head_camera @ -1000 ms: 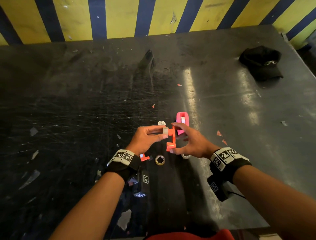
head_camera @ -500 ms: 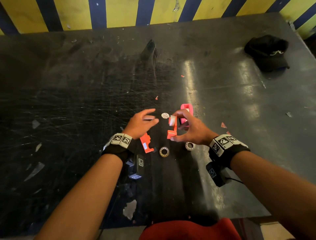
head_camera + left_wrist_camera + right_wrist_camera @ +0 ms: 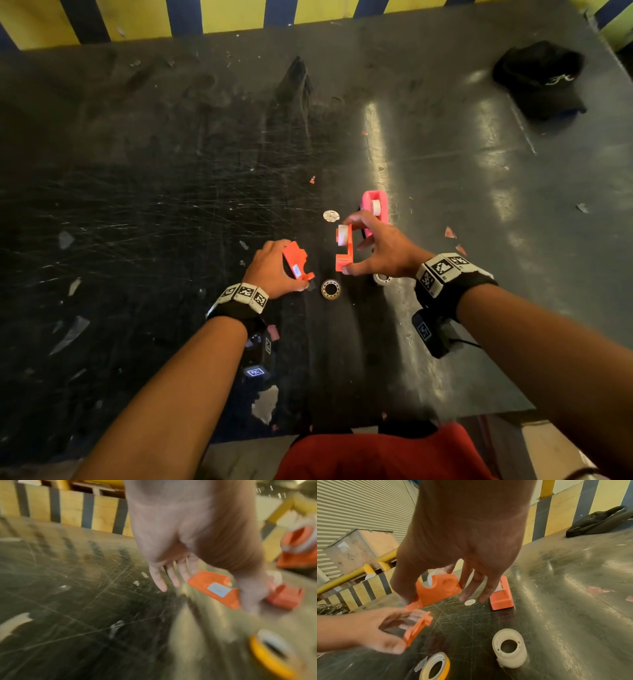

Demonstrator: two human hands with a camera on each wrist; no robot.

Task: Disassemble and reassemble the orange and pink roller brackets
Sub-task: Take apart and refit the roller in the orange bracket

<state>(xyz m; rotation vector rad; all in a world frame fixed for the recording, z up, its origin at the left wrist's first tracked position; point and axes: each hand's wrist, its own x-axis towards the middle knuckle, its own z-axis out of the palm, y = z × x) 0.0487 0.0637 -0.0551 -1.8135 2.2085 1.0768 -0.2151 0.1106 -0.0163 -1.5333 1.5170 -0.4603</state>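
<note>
Since half a second ago, left hand (image 3: 270,270) has dropped onto the loose orange bracket half (image 3: 297,262), fingers curled round it on the counter (image 3: 171,205). Right hand (image 3: 380,246) pinches the other orange half (image 3: 344,251), white roller aboard, raised. Only the right wrist view shows its round socket. Pink bracket (image 3: 375,207) stands beyond, holding its roller.

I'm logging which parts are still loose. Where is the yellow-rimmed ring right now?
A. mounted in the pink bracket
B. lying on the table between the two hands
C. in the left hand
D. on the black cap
B: the yellow-rimmed ring lies flat on the table, neither hand touching it.
</note>
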